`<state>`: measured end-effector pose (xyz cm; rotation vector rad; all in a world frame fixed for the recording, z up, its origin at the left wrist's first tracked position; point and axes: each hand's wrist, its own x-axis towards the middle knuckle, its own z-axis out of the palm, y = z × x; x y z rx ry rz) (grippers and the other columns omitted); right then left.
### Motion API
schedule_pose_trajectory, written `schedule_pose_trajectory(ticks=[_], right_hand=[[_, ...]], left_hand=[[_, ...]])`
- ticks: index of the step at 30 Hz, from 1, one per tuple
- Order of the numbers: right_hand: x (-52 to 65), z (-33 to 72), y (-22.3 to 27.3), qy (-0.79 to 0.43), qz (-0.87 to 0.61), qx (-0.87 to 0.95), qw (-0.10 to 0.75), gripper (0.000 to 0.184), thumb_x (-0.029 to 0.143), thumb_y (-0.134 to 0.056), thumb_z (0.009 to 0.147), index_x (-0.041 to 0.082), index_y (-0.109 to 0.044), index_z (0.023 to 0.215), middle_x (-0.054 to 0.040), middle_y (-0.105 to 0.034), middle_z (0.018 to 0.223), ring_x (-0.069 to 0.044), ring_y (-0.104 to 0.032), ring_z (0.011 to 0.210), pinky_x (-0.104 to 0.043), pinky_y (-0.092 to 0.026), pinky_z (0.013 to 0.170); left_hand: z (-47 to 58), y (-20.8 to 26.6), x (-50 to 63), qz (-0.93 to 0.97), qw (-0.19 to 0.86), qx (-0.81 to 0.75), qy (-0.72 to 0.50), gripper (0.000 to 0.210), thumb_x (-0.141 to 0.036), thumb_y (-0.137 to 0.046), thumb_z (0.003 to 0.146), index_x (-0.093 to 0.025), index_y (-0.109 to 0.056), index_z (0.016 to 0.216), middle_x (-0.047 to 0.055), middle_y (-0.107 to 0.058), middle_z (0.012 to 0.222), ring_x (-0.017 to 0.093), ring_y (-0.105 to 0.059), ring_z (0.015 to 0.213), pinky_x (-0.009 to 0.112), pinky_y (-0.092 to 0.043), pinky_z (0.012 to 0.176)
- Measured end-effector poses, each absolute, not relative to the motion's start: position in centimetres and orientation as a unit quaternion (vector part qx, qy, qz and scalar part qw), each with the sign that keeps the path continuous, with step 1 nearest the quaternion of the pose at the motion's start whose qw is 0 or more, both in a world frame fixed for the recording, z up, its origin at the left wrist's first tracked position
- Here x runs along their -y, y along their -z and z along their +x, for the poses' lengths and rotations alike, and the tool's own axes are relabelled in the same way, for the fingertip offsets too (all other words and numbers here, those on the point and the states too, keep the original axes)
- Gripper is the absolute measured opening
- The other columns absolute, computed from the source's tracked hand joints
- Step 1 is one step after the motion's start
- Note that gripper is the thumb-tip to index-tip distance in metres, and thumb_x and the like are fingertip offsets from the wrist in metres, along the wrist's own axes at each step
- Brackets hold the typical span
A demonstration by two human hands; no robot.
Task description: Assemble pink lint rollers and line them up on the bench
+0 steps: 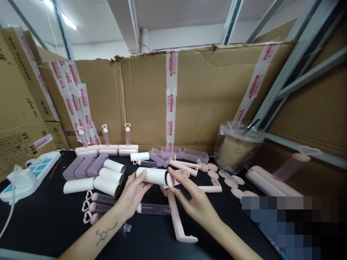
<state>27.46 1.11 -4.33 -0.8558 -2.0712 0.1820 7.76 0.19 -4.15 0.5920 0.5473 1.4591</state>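
Above the black worktop, my left grip is closed round a white tube, held roughly level with its open end to my right. At that end my right grip pinches a pink disc between thumb and fingers, close to the tube's rim; I cannot tell whether they touch. Below the tube a purple cylinder lies near a pink bracket. Other white tubes lie to my left beside purple boxes, and loose pink discs to my right.

Wht tube, pink disc @ end
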Motion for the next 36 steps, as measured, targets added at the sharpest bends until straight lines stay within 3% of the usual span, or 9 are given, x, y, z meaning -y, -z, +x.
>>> schedule_pose_trajectory(ticks=[5, 14, 22, 28, 34, 36], right_hand=[[-1.01, 27.17, 4.90, -0.155, -0.335, 0.806, 0.462, 0.043, 0.025, -0.050, 0.088, 0.026, -0.041, 0.130, -0.0075, -0.050, 0.133, -0.022, -0.053, 0.115, -0.037, -0.048, 0.094], [-0.77, 27.13, 4.68, -0.089, -0.349, 0.816, 0.453, 0.042, 0.025, -0.051, 0.087, 0.024, -0.044, 0.129, -0.0084, -0.054, 0.129, -0.023, -0.052, 0.117, -0.038, -0.044, 0.097], [-0.77, 27.21, 4.60, -0.062, -0.336, 0.819, 0.461, 0.041, 0.024, -0.055, 0.084, 0.023, -0.049, 0.124, -0.0070, -0.060, 0.123, -0.021, -0.058, 0.110, -0.034, -0.047, 0.094], [-1.00, 27.37, 4.66, -0.020, -0.302, 0.828, 0.472, 0.039, 0.027, -0.061, 0.081, 0.022, -0.053, 0.119, -0.0091, -0.064, 0.116, -0.023, -0.061, 0.106, -0.035, -0.048, 0.093], [-1.07, 27.58, 4.74, -0.085, -0.314, 0.831, 0.451, 0.034, 0.033, -0.067, 0.076, 0.024, -0.056, 0.107, -0.0071, -0.068, 0.100, -0.024, -0.064, 0.094, -0.038, -0.052, 0.083], [-0.83, 27.64, 4.35, -0.132, -0.311, 0.847, 0.411, 0.044, 0.036, -0.070, 0.071, 0.025, -0.054, 0.111, -0.0066, -0.065, 0.102, -0.024, -0.063, 0.093, -0.037, -0.053, 0.081]], left_hand=[[7.82, 4.09, -0.22, 0.268, 0.679, -0.245, -0.639, 0.013, -0.020, -0.066, 0.076, -0.014, -0.057, 0.083, 0.008, -0.066, 0.096, 0.021, -0.060, 0.098, 0.040, -0.043, 0.096], [7.98, 4.23, 0.11, 0.307, 0.628, -0.271, -0.662, 0.024, -0.022, -0.066, 0.076, -0.016, -0.057, 0.097, 0.007, -0.061, 0.102, 0.021, -0.056, 0.104, 0.039, -0.043, 0.095], [8.01, 4.47, 0.05, 0.319, 0.634, -0.270, -0.650, 0.023, -0.026, -0.066, 0.077, -0.017, -0.058, 0.097, 0.006, -0.061, 0.102, 0.021, -0.055, 0.105, 0.038, -0.042, 0.094], [8.42, 4.29, 0.43, 0.329, 0.611, -0.298, -0.656, 0.036, -0.027, -0.064, 0.078, -0.025, -0.056, 0.113, 0.004, -0.058, 0.109, 0.020, -0.053, 0.106, 0.035, -0.044, 0.091], [8.01, 4.12, 0.41, 0.375, 0.578, -0.330, -0.646, 0.045, -0.027, -0.067, 0.074, -0.025, -0.056, 0.117, 0.004, -0.055, 0.117, 0.020, -0.053, 0.103, 0.031, -0.046, 0.084], [7.89, 4.15, 0.41, 0.405, 0.565, -0.338, -0.634, 0.049, -0.026, -0.070, 0.071, -0.024, -0.056, 0.118, 0.005, -0.057, 0.114, 0.020, -0.055, 0.097, 0.029, -0.046, 0.082]])
